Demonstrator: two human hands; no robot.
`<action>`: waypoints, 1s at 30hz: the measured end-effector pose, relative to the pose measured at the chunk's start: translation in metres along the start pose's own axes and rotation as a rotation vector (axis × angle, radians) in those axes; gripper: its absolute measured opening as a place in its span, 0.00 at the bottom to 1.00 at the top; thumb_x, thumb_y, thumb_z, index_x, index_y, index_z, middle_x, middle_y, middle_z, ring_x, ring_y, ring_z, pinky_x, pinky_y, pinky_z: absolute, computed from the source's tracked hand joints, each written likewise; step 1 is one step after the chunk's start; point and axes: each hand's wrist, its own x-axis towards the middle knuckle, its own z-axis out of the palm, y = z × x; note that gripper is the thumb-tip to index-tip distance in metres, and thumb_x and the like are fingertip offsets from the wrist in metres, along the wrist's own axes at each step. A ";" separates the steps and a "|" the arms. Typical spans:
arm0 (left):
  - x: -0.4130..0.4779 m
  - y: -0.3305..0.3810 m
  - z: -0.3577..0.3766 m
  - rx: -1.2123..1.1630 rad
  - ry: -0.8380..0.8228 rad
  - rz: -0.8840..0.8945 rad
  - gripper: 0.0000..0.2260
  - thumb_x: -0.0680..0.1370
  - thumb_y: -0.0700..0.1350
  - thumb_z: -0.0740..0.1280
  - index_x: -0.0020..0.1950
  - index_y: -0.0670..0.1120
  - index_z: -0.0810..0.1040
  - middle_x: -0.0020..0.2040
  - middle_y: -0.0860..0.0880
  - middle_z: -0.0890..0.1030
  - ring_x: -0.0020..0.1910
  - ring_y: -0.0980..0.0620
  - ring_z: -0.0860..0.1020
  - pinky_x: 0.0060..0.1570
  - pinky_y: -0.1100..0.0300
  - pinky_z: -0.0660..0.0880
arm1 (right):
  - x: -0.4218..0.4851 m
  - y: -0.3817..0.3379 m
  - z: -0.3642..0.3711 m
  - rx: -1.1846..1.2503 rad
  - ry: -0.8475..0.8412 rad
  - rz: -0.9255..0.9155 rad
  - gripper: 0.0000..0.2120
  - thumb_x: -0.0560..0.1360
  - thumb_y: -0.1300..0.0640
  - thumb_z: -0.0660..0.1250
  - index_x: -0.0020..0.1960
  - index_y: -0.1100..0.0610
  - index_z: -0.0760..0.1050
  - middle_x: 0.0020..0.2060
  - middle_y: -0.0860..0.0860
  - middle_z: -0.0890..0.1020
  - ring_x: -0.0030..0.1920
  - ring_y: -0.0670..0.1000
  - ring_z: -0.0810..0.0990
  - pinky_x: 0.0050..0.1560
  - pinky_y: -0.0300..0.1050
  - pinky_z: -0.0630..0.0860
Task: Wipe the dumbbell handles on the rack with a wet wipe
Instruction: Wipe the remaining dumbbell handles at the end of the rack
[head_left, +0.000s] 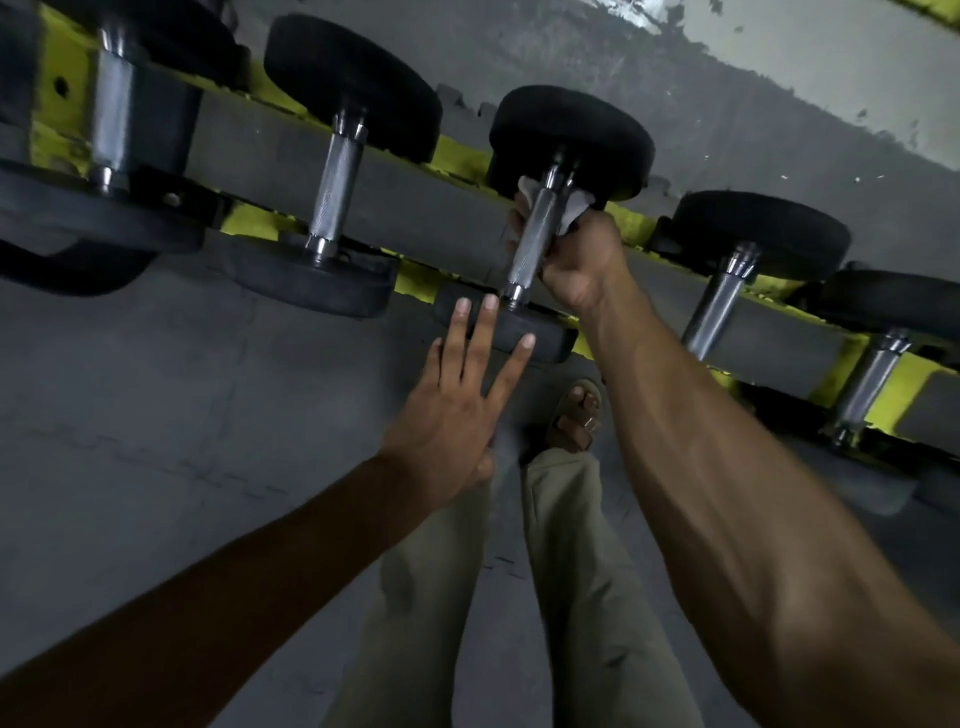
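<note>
Over on the left, a neighbouring black-headed dumbbell (337, 192) lies across the yellow metal rack (457, 156). Now the left hand (452, 410): fingers straight and spread, tips on the near black rubber head (545, 338) of the middle dumbbell. Just right of it, the right hand (582, 260) curls round that dumbbell's knurled steel handle (532, 239), with the white wet wipe (571, 210) bunched against the handle's far end. Further right lies another steel-handled dumbbell (719, 301).

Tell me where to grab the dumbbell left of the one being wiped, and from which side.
Probably the knurled middle of its handle, from the near, open side: the bar is bare and narrow between its wide black heads, and the rack's grey rail lies behind it. The left hand is open; the right hand holds the wet wipe.
</note>
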 end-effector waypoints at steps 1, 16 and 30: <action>0.000 0.001 -0.001 -0.008 0.002 -0.003 0.58 0.77 0.68 0.66 0.80 0.42 0.24 0.76 0.26 0.25 0.79 0.24 0.34 0.79 0.36 0.56 | -0.006 0.006 -0.004 -0.026 -0.020 -0.003 0.18 0.83 0.54 0.56 0.64 0.58 0.79 0.59 0.50 0.83 0.67 0.53 0.77 0.67 0.50 0.74; 0.002 0.004 -0.003 -0.017 0.005 -0.042 0.58 0.77 0.68 0.67 0.80 0.42 0.25 0.77 0.27 0.26 0.79 0.24 0.35 0.79 0.36 0.56 | -0.025 0.018 -0.006 -0.957 0.499 -0.867 0.09 0.76 0.61 0.64 0.53 0.60 0.81 0.49 0.55 0.82 0.48 0.54 0.81 0.50 0.52 0.80; 0.010 0.026 -0.007 -0.116 0.008 -0.168 0.60 0.75 0.66 0.71 0.82 0.42 0.27 0.77 0.27 0.26 0.80 0.25 0.35 0.79 0.36 0.57 | -0.036 -0.031 0.027 -2.620 -0.600 -0.744 0.12 0.81 0.50 0.60 0.57 0.54 0.78 0.55 0.56 0.82 0.54 0.60 0.83 0.42 0.49 0.69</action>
